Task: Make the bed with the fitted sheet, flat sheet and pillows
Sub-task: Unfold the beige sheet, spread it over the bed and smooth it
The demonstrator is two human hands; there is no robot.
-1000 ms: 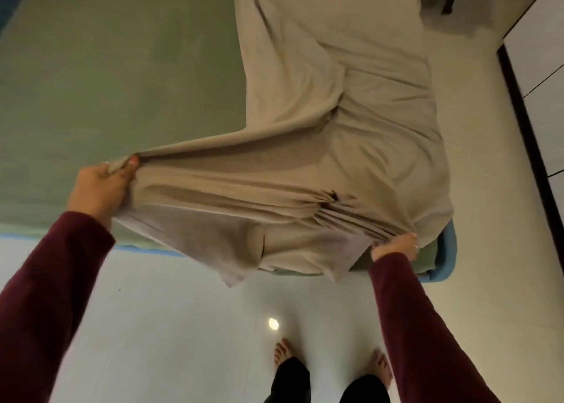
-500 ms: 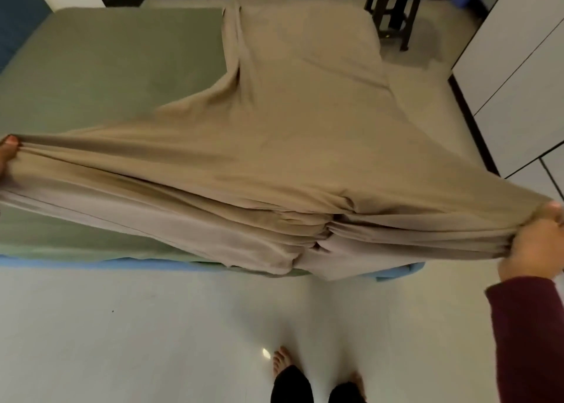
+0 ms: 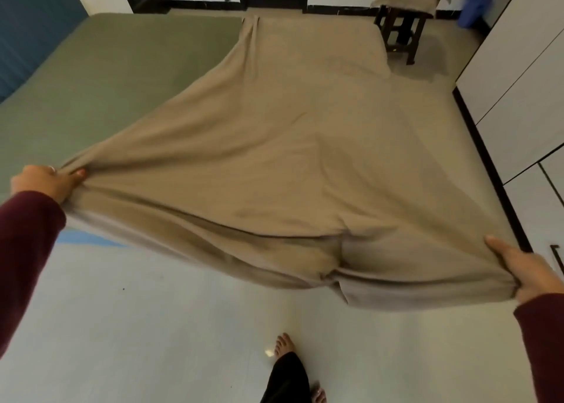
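Both hands grip the near edge of a tan sheet point(image 3: 290, 158): the left hand point(image 3: 45, 183) bunches the fabric in a closed fist with the thumb pressed on top, and the right hand point(image 3: 525, 274) clamps a gathered fold between thumb and fingers. Held taut and raised between them, the sheet fans out from a narrow pleated point at the far edge of the bed and covers its right portion, the near hem hanging over the white floor point(image 3: 152, 326). The left part of the green mattress point(image 3: 106, 76) lies bare, with a strip of blue showing at its near edge. Beyond the bed, a dark wooden stool point(image 3: 399, 33) carries folded tan fabric on top. White cabinet doors point(image 3: 525, 91) line the right side. Bare feet point(image 3: 283, 344) stand on the floor below.
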